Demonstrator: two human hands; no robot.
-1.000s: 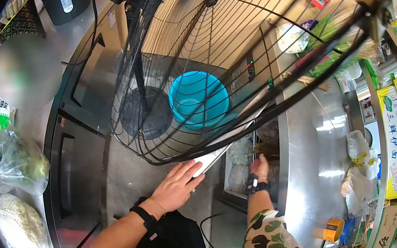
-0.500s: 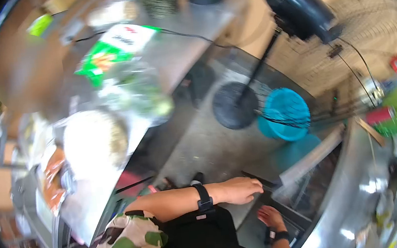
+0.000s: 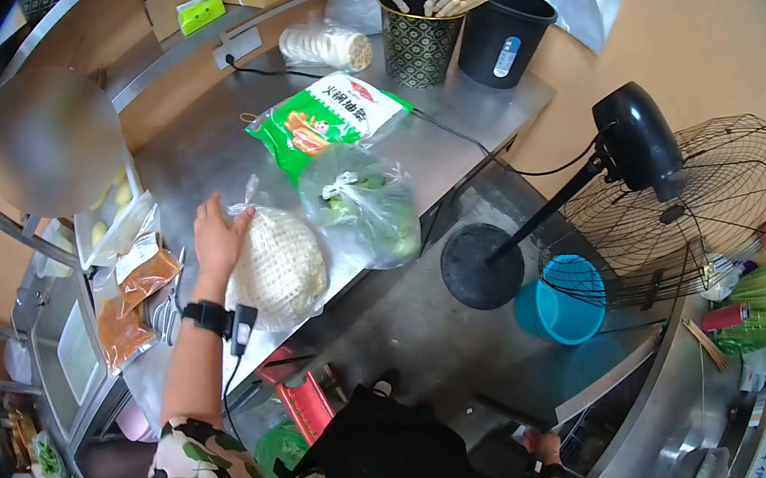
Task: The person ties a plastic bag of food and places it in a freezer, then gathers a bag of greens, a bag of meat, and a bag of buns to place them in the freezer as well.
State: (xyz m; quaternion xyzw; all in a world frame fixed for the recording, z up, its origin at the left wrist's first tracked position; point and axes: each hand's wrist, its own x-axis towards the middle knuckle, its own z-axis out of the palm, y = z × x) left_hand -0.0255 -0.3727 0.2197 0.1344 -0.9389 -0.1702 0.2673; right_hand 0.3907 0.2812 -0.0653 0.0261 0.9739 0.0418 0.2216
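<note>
"Well, where is the bagged white food (image 3: 280, 267) found?"

"On the bench (image 3: 186, 139), beside the bag of greens (image 3: 364, 208). Its upper-left edge is touched by the left grip (image 3: 223, 233), whose fingers are loosely extended, unclenched."

"And the right grip (image 3: 546, 448)?"

"It is seen low by the drawer (image 3: 607, 384), partly hidden; whether anything is grasped cannot be told."

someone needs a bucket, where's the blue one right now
In the head view, the blue bucket is on the floor, right of centre, beside the round black base of the fan.
</note>
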